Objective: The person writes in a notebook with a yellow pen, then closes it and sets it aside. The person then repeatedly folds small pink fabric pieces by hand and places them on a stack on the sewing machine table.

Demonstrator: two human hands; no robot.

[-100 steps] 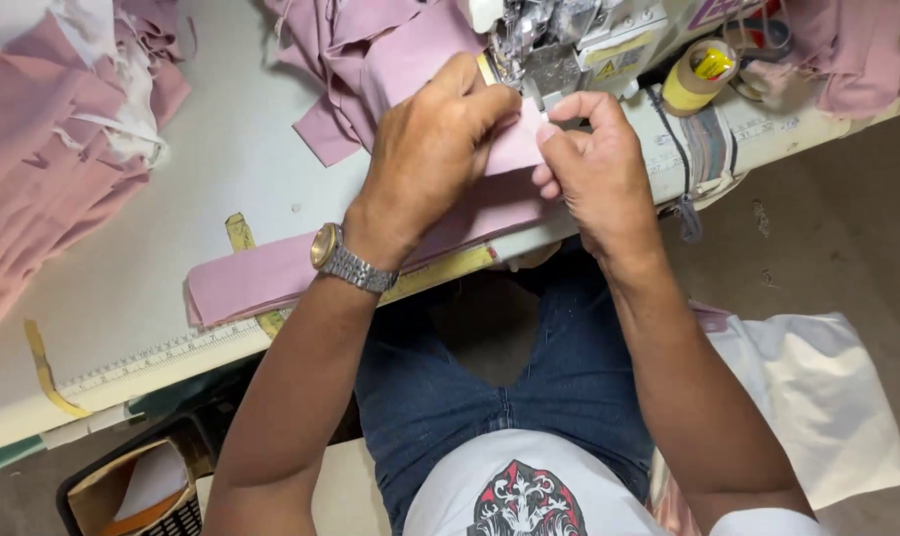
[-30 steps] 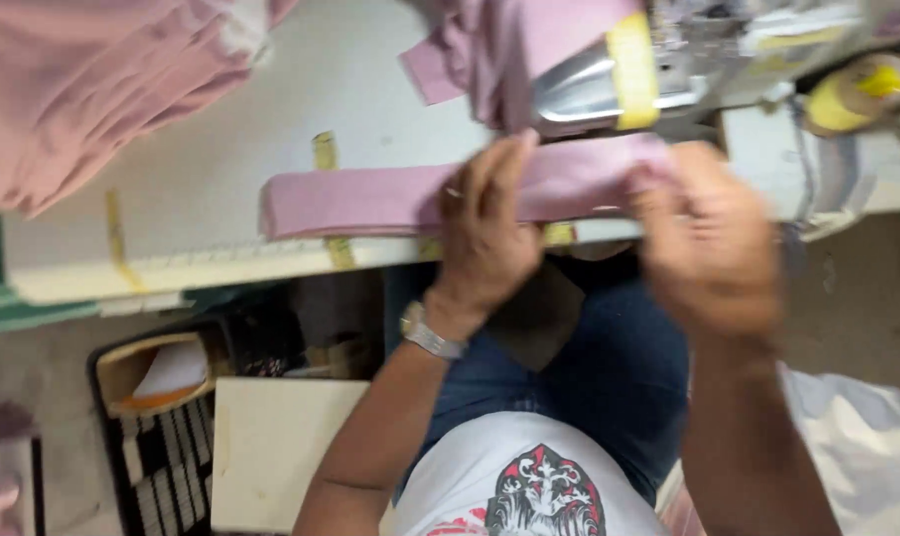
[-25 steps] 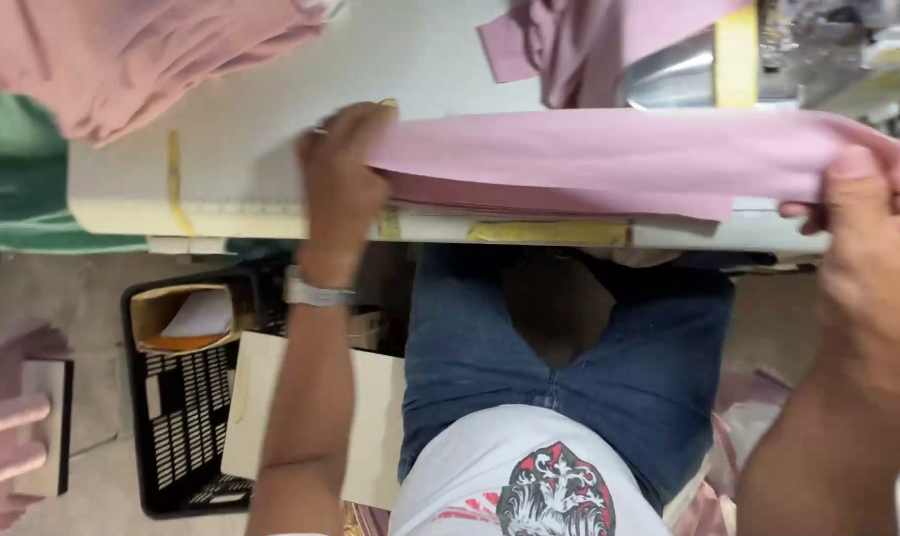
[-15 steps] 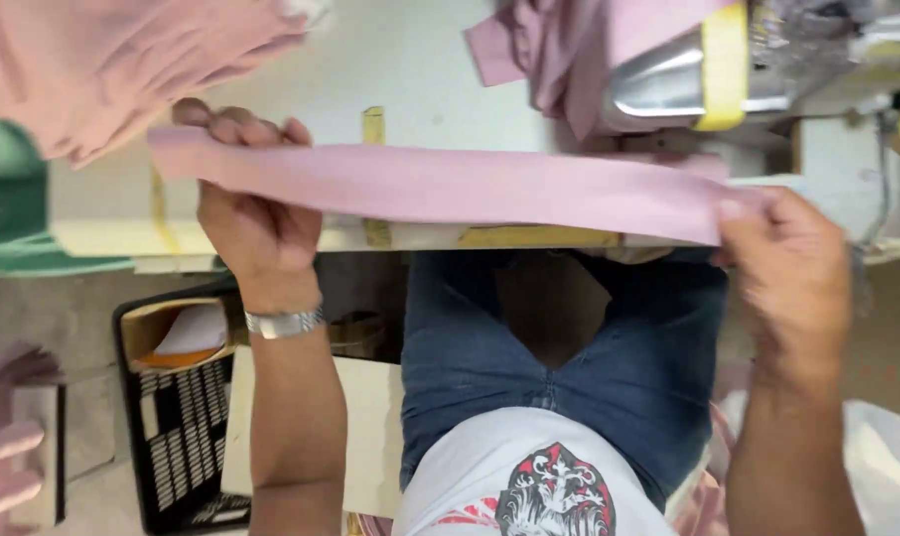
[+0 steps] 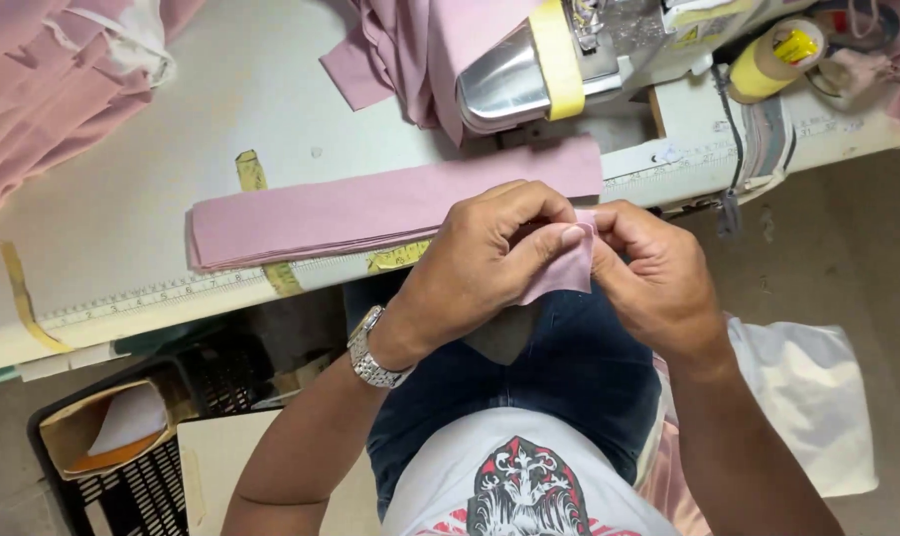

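My left hand [image 5: 489, 263] and my right hand [image 5: 648, 273] meet over my lap, just in front of the table edge. Both pinch one folded pink fabric strip [image 5: 561, 266] between thumbs and fingertips; most of it is hidden by my fingers. A stack of long pink strips [image 5: 370, 208] lies flat on the white table [image 5: 122, 199], right behind my hands. The sewing machine [image 5: 549, 60] with a yellow tape band stands beyond the stack. A metal watch sits on my left wrist.
Heaps of pink cloth lie at the table's far left [image 5: 43, 89] and behind the machine [image 5: 420, 50]. A yellow tape roll [image 5: 772, 60] sits at the right. Below the table are a black crate [image 5: 122, 467] and a white bag [image 5: 817, 397].
My hands were spread wide, stretching a long pink strip across the table front. They have come together at the middle, and the strip is folded small between my fingers.
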